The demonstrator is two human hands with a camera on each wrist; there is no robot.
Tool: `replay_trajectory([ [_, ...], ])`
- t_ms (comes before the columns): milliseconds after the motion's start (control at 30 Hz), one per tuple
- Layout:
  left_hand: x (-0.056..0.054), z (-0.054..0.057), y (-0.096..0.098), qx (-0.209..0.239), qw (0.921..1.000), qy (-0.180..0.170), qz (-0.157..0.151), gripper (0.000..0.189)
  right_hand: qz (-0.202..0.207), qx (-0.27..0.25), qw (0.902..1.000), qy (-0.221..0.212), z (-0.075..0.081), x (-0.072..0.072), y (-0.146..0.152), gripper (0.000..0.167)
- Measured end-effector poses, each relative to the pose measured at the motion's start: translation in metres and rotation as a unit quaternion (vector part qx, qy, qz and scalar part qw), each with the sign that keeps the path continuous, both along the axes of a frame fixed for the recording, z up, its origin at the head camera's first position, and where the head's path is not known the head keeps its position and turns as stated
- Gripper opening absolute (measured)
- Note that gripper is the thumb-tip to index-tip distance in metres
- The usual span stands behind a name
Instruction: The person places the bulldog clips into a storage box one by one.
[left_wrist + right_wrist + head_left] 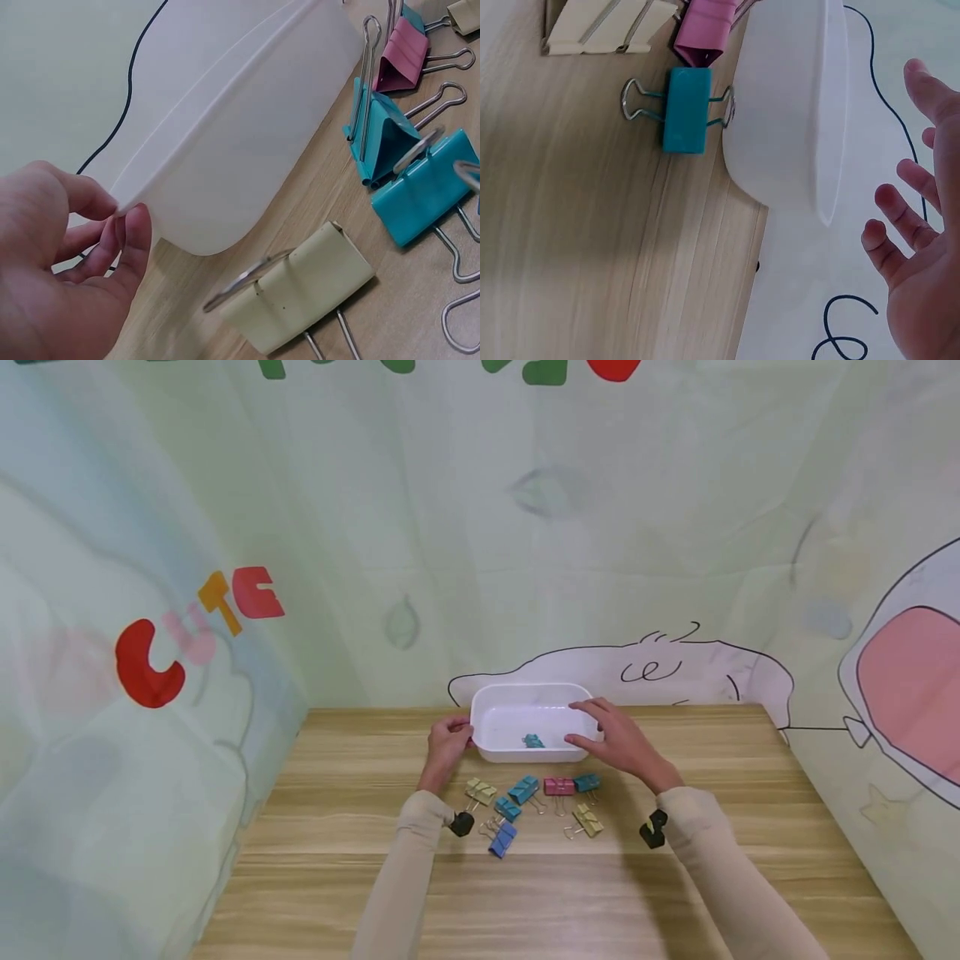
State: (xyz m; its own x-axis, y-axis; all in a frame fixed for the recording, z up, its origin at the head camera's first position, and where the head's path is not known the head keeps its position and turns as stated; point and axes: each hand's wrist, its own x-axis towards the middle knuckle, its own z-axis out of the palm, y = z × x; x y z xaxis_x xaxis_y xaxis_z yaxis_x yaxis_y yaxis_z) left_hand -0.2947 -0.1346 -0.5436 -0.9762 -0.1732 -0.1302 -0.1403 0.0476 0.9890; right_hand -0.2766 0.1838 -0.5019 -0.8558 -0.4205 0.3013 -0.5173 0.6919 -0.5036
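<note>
A white plastic tub (495, 755) stands at the back of the wooden table, with a small teal binder clip (533, 741) inside it. At its left end, my left hand (448, 745) pinches the rim between thumb and fingers, as the left wrist view shows closely. My right hand (618, 742) hovers over the tub's right end, fingers spread and holding nothing; in the right wrist view it is apart from the rim. In front of the tub lie a pink binder clip (558, 787), a blue binder clip (503, 840), a cream binder clip (300, 292) and a teal binder clip (687, 110).
Several binder clips lie close together, among them another cream one (588, 820) at the right and a teal one (524, 789) in the middle. A printed cloth backdrop (465, 527) rises behind the wooden table (360, 827).
</note>
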Motion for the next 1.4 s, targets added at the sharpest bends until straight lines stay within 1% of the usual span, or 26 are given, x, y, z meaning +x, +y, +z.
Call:
replay_trajectory([
  [200,0.002,0.001,0.003,-0.009,0.9999,-0.004,0.004,0.028,0.007,0.004,1.0000,-0.005,-0.008,0.008,0.012,0.058],
  [400,0.004,0.002,0.003,-0.008,0.9999,-0.003,0.009,0.028,0.024,-0.011,0.9995,-0.016,-0.018,0.024,0.016,0.055],
  [567,0.003,0.001,0.003,-0.006,0.9999,0.001,0.011,0.028,0.052,-0.022,0.9984,-0.005,-0.037,0.036,0.018,0.048],
  [667,0.003,0.001,0.003,-0.004,0.9999,0.003,0.010,0.029,0.059,-0.021,0.9980,-0.005,-0.049,0.042,0.018,0.047],
  [733,0.003,0.001,0.003,-0.003,0.9999,0.005,0.009,0.029,0.058,-0.019,0.9980,-0.013,-0.054,0.045,0.019,0.048],
  [867,0.004,0.001,0.004,-0.003,0.9999,0.007,0.009,0.029,0.052,-0.009,0.9983,-0.023,-0.064,0.047,0.021,0.047],
  [1033,0.003,0.000,0.003,0.003,0.9999,0.009,0.008,0.029,0.055,0.002,0.9983,-0.021,-0.075,0.045,0.026,0.044],
  [1200,0.004,-0.001,0.004,0.008,0.9998,0.012,0.010,0.029,0.057,0.002,0.9979,-0.032,-0.080,0.044,0.028,0.039],
  [1400,0.003,-0.002,0.004,0.011,0.9998,0.012,0.011,0.029,0.054,0.005,0.9976,-0.042,-0.082,0.042,0.029,0.033],
])
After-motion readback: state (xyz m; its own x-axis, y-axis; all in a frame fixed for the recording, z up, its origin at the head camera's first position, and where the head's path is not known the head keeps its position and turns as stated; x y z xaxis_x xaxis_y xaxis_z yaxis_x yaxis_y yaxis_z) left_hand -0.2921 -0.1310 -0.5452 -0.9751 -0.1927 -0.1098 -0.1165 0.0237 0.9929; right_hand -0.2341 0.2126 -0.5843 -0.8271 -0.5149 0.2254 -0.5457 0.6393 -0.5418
